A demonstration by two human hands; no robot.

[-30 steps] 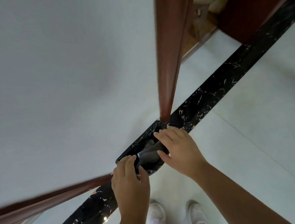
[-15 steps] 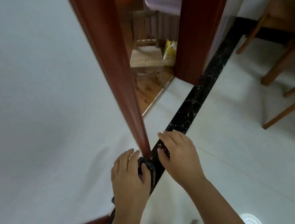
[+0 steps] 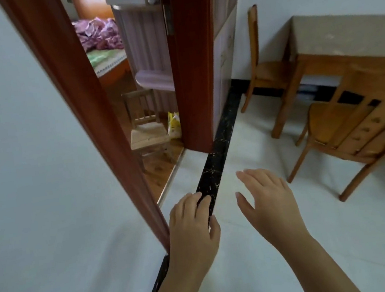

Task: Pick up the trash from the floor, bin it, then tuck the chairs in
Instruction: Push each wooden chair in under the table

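My left hand (image 3: 192, 228) is curled shut beside the red-brown door frame (image 3: 89, 105). A dark piece of trash is pinched under its fingers and barely shows against the black floor strip (image 3: 215, 164). My right hand (image 3: 266, 204) hovers beside it, fingers spread and holding nothing. To the right, a wooden chair (image 3: 344, 127) stands pulled out from the wooden table (image 3: 348, 39). A second wooden chair (image 3: 265, 73) stands at the table's far end against the wall.
Through the doorway I see a small wooden chair (image 3: 149, 136), a yellow bag (image 3: 174, 125) on the wood floor, and a bed with purple cloth (image 3: 100, 33). A white wall (image 3: 19, 167) fills the left. Pale floor tiles (image 3: 297, 254) lie underfoot.
My view has risen from the floor toward the doorway and table. My right hand came off the dark trash and opened. The left hand kept hold of it.
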